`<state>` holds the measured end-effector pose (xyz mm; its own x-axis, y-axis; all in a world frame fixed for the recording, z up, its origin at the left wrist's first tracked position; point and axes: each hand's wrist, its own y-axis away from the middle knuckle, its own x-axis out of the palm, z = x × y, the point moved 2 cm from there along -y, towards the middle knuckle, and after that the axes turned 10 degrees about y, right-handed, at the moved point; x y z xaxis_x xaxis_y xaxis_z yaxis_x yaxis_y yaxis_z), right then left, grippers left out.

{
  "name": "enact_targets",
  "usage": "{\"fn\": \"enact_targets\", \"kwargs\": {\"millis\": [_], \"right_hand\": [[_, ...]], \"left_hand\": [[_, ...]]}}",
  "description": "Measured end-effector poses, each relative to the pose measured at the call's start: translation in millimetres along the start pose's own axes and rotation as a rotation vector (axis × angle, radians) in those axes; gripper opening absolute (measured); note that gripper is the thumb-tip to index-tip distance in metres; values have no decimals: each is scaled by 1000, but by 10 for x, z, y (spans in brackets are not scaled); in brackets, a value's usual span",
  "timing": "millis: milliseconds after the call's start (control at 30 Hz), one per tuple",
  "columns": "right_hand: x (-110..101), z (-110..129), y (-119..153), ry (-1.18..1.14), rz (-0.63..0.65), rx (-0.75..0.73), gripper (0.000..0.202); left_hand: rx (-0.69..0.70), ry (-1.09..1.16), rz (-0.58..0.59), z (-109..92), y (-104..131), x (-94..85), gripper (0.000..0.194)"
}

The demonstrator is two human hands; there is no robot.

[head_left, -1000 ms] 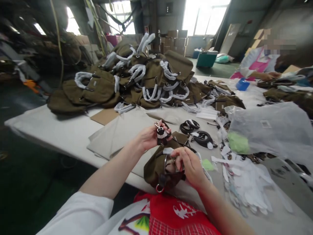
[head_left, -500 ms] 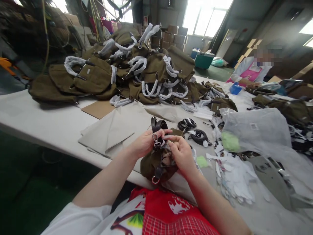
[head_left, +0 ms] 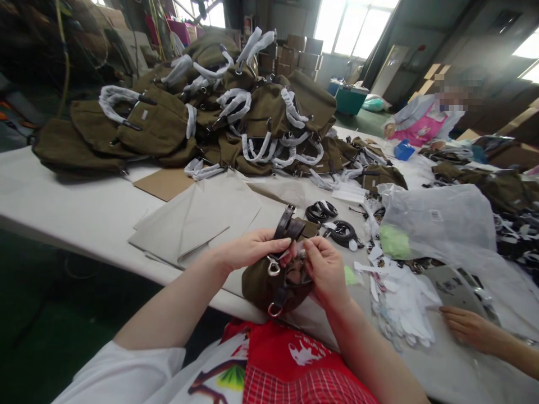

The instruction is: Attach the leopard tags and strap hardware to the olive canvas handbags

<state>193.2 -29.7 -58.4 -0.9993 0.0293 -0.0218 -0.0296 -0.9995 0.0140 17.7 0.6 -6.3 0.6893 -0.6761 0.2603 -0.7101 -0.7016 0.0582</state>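
Note:
A small olive-green bag (head_left: 256,285) stands at the table's near edge, its mouth facing up and a metal ring (head_left: 275,310) hanging from a dark leather tab. My left hand (head_left: 263,247) is closed around a coiled dark strap (head_left: 288,225) above the bag. A silver snap hook (head_left: 273,266) dangles from that strap below my fingers. With thumb and fingers pinched together, my right hand (head_left: 326,269) meets the left at the coil. Something small and whitish shows between the fingertips; what it is I cannot make out.
Olive bags (head_left: 160,126) with wrapped handles are heaped at the back. Two coiled straps (head_left: 343,233) lie beyond my right hand. White tags (head_left: 406,303) and a plastic bag (head_left: 442,219) lie to the right. Another person's hand (head_left: 467,325) reaches in there; a co-worker (head_left: 421,123) is across the table.
The strap coil has turned and shifted slightly right, with its hook now hanging lower. My hands have moved a little right and down. Another person's hand has entered at the right.

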Motion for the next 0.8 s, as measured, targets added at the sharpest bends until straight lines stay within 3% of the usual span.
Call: {"fn": "enact_targets", "kwargs": {"millis": [133, 233, 400, 500, 667, 800], "right_hand": [[-20, 34, -42, -84, -36, 43, 34], [0, 21, -60, -110, -13, 79, 36], [14, -5, -137, -98, 27, 112, 39], [-15, -7, -190, -21, 62, 119, 40], [-47, 46, -94, -20, 25, -4, 39], [-7, 71, 7, 185, 96, -91, 41]], "left_hand": [[47, 140, -68, 90, 95, -124, 47], [54, 200, -19, 152, 199, -204, 47], [79, 219, -5, 183, 269, -177, 43], [88, 65, -126, 165, 212, -132, 27], [125, -407, -443, 132, 68, -132, 22], [109, -493, -488, 182, -34, -43, 18]]}}
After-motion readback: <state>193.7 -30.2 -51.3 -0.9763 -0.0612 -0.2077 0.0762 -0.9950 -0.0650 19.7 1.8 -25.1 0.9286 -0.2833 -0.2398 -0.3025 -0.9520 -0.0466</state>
